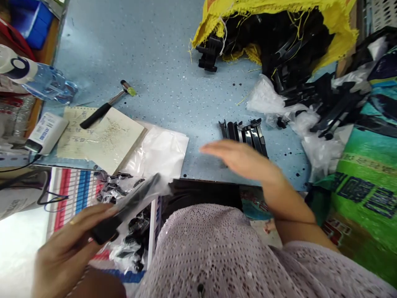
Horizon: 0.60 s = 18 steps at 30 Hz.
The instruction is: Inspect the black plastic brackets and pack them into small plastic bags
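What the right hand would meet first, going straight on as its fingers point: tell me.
The right hand would likely meet the whitish plastic pile, though its height above the table is unclear; it might pass over.

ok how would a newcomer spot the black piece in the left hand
Start at the blue speckled table, then the striped container below its near edge. Above that container, the left hand holds the long black piece, partly in clear plastic. Unlike the pieces piled beneath, it's gripped.
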### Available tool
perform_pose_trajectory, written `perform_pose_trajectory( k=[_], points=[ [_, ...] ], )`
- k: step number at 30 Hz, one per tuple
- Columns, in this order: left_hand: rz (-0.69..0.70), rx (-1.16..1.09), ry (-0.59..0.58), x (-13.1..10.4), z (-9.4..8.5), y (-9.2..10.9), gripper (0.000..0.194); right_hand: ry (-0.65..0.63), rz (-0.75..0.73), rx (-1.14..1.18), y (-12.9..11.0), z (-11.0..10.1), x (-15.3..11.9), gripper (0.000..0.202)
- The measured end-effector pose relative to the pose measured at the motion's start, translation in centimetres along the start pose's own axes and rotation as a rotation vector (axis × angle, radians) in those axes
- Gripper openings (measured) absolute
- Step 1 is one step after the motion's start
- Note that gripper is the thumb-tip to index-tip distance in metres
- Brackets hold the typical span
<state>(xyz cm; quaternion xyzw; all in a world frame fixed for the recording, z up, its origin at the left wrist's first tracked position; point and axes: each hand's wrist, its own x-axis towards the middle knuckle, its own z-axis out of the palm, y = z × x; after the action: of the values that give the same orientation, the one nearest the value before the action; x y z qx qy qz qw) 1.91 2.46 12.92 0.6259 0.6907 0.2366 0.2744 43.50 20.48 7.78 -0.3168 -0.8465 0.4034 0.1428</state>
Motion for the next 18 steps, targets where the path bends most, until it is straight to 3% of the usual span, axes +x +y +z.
perform_pose_trajectory(
  k=[2, 4, 7, 10, 12, 15, 16, 18],
  points=[
    [-0.224, 0.099, -0.128, -0.7, -1.7, -4.2, 0.031, 0.049, 0.225, -0.317, 3.3, -2.6, 0.0, 0.059],
    [-0.467, 0.166, -0.168, -0.1, -0.6, -8.8, 0.035, -0.035, 0.296, -0.489, 6.3, -3.9, 0.9, 0.055],
    [-0.727, 0.308, -0.148, 1.6, 3.8, -14.5, 0.021, -0.157, 0.175, -0.599, 8.6, -4.2, 2.8, 0.047],
    [-0.781, 0.326, -0.109, 2.2, 6.5, -16.9, 0.018, -0.232, -0.011, -0.583, 8.4, -4.5, 3.7, 0.04],
    [-0.786, 0.28, -0.114, 1.8, 6.4, -16.1, 0.018, -0.291, -0.018, -0.513, 7.8, -5.0, 3.4, 0.039],
    [-0.703, 0.103, -0.158, 1.3, 6.0, -11.1, 0.026, -0.244, 0.226, -0.352, 6.9, -5.0, 2.9, 0.053],
    [-0.611, 0.002, -0.158, 1.6, 6.5, -8.7, 0.029, -0.171, 0.315, -0.268, 6.6, -4.4, 2.9, 0.058],
    [-0.3, -0.214, -0.089, 3.2, 8.9, -3.5, 0.027, 0.003, 0.402, -0.028, 5.9, -2.3, 3.4, 0.063]
  ],
)
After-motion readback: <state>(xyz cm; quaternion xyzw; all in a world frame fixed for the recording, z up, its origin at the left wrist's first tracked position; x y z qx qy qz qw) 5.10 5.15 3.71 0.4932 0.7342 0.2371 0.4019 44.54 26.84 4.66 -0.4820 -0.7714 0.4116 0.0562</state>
